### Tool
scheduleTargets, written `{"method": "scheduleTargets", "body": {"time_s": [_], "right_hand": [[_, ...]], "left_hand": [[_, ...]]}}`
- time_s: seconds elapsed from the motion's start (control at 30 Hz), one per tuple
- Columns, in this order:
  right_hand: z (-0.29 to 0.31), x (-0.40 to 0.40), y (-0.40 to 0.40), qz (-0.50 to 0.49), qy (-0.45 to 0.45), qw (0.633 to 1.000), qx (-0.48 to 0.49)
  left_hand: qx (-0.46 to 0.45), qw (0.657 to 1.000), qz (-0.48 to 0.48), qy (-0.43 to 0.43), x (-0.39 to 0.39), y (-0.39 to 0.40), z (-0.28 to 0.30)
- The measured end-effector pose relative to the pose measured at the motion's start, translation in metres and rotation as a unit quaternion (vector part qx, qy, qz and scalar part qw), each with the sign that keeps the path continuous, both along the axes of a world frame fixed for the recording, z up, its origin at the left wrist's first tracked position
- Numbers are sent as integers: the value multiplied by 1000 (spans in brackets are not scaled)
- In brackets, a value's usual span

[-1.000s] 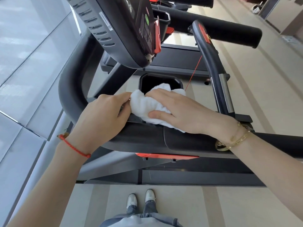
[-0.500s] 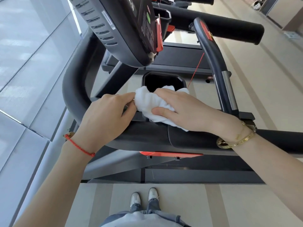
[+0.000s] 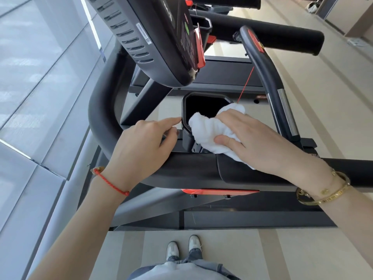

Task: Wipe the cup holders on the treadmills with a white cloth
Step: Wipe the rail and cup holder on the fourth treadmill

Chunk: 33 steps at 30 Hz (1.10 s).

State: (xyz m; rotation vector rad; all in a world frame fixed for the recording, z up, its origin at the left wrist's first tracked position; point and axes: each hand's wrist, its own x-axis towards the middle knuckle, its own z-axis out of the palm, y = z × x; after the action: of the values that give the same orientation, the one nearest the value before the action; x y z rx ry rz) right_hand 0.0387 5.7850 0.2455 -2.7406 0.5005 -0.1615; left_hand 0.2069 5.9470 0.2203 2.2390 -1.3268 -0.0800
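A black cup holder (image 3: 203,102) with a dark square well sits below the treadmill's console. My right hand (image 3: 256,142) grips a bunched white cloth (image 3: 210,130) and presses it on the holder's near right rim. My left hand (image 3: 141,146) rests on the black crossbar to the left, its forefinger stretched out and touching the holder's left rim; it holds nothing. A second cup holder (image 3: 201,25) shows farther back, on the other side of the console.
The tilted console (image 3: 153,37) hangs over the holder. A curved black handrail (image 3: 262,77) rises on the right, with a red safety cord beside it. A padded bar (image 3: 272,35) crosses at the back. Glass wall panels run along the left. My shoes stand on the beige floor below.
My left hand let go of the cloth and drew back to the left, forefinger now on the rim. My right hand pushed the cloth up and right onto the holder's edge.
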Motion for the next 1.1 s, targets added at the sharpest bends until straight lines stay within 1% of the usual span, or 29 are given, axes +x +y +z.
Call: {"method": "scheduleTargets", "body": {"time_s": [0.07, 0.13, 0.23, 0.3, 0.47, 0.63, 0.77, 0.87, 0.93, 1.03, 1.1], "right_hand": [[-2, 0, -1, -29, -44, 998, -40], [-6, 1, -6, -80, -64, 993, -56], [-13, 7, -16, -122, -43, 991, -14], [-14, 17, -22, -123, -33, 992, 15], [-12, 34, -34, -144, -5, 988, 49], [-4, 8, -21, -153, 26, 986, 64], [17, -22, -6, -147, -1, 986, 79], [33, -45, 12, -124, -21, 990, 71], [31, -55, 24, -110, -18, 992, 66], [9, -70, 33, -112, -19, 993, 40], [-12, -76, 32, -119, -43, 992, 0]], "left_hand": [[-4, 1000, -4, 5, 0, 0, 1], [-9, 1000, -8, 20, 1, -2, 1], [-26, 999, -19, 37, 1, -4, 1], [-35, 998, -24, 41, 2, -5, 0], [-51, 998, -25, 25, 1, -7, -3], [-80, 995, -51, 1, -6, -7, -2], [-84, 993, -83, -6, -19, -10, 1], [-87, 991, -102, -5, -30, -14, 5], [-98, 989, -109, -7, -35, -16, 6], [-110, 985, -129, -9, -51, -21, 6], [-111, 984, -139, -9, -62, -24, 3]]}}
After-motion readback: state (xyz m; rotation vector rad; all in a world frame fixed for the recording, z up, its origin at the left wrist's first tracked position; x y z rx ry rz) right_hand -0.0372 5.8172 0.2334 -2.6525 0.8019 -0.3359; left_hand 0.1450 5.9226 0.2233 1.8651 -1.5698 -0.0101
